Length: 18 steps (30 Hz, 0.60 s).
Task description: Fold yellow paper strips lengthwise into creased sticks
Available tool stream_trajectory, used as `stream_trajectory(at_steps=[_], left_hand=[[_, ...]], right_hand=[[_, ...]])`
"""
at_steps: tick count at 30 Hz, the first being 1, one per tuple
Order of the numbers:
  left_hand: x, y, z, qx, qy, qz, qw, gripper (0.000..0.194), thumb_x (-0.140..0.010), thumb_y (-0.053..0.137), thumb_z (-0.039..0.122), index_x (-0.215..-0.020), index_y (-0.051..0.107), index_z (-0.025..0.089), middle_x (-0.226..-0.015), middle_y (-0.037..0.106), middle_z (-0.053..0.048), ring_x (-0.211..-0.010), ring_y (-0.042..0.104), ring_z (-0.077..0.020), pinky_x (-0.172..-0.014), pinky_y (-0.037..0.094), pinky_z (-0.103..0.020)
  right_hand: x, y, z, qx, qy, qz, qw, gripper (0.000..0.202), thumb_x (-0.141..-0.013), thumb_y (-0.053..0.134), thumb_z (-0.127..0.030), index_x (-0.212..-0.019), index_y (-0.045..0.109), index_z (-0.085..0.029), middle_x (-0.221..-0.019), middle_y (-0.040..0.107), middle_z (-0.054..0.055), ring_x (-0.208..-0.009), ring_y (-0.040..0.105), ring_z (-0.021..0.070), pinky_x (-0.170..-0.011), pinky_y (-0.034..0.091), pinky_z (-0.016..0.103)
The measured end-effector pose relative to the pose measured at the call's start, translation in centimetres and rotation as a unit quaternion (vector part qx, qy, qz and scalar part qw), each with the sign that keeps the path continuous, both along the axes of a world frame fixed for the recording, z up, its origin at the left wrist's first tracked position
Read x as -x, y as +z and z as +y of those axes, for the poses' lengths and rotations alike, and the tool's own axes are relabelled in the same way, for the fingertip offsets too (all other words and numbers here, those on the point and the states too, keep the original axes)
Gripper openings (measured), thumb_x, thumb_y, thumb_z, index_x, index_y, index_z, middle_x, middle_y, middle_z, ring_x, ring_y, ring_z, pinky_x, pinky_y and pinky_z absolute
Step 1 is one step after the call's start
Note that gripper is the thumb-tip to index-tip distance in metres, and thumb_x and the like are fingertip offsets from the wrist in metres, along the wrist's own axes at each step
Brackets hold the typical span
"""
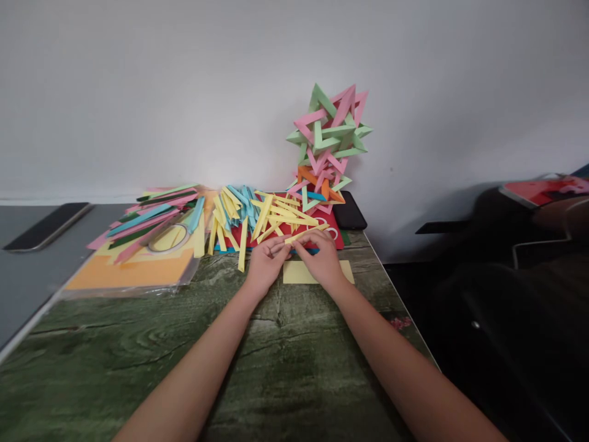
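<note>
Head view: both hands above the green wood-patterned table point(276, 368), fingertips nearly meeting. Left hand point(267, 261) pinches the near-left end of a narrow yellow strip point(294, 238); right hand point(323, 255) pinches the same strip just beside, its far end running up and to the right, past the fingers. Strip tilted, held just in front of a heap of folded yellow pieces point(288, 218). Crease and layers too small to read at this angle. Flat pale yellow paper point(299, 274) on the table below, partly behind the right hand and wrist. Blue pieces point(248, 205) beside the yellow heap; red sheet point(334, 218) under part of it; pink and green pointed paper model point(338, 131) standing behind; dark phone point(352, 213) to its right. Tape roll point(167, 251) off to the left, on the bagged orange paper point(133, 270). Judgement on handling: thin stock, so a light grip near the edges should serve better than a squeeze that would dent it. Best to line up the long edges before pressing, one hand steadying while the other runs a nail or fingertip outward along the fold. Pressing against the tabletop would likely give a straighter crease than pinching in the air; uneven pressure could skew the narrow end.
</note>
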<state>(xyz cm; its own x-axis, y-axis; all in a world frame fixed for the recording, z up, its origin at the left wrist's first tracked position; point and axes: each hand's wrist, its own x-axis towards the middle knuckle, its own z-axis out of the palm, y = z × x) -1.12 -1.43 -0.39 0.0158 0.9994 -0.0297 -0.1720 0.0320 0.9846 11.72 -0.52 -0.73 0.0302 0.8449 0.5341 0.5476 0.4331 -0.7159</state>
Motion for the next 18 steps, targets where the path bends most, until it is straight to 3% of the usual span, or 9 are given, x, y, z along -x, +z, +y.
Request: stream_trajectory(at_steps=[8, 18], left_hand=[[0.10, 0.20, 0.02, 0.011, -0.014, -0.008, 1.000, 0.035, -0.065, 0.065, 0.027, -0.097, 0.061, 0.014, -0.089, 0.068, -0.006, -0.079, 0.062, -0.0137, -0.069, 0.048, -0.022], [0.03, 0.39, -0.20, 0.014, 0.009, -0.002, 1.000, 0.037, -0.059, 0.069, 0.029, -0.092, 0.063, 0.013, -0.081, 0.069, -0.007, -0.070, 0.062, -0.0138, -0.066, 0.048, -0.024]], right_hand=[[-0.14, -0.03, -0.01, 0.005, -0.016, -0.009, 1.000, 0.014, -0.073, 0.056, -0.030, -0.063, 0.057, -0.021, -0.075, 0.060, 0.001, -0.079, 0.051, 0.0185, -0.075, 0.036, 0.034], [-0.03, 0.08, -0.10, -0.002, -0.034, -0.020, 0.999, 0.018, -0.072, 0.058, -0.034, -0.061, 0.056, -0.021, -0.073, 0.059, 0.001, -0.078, 0.050, 0.0186, -0.075, 0.036, 0.034]])
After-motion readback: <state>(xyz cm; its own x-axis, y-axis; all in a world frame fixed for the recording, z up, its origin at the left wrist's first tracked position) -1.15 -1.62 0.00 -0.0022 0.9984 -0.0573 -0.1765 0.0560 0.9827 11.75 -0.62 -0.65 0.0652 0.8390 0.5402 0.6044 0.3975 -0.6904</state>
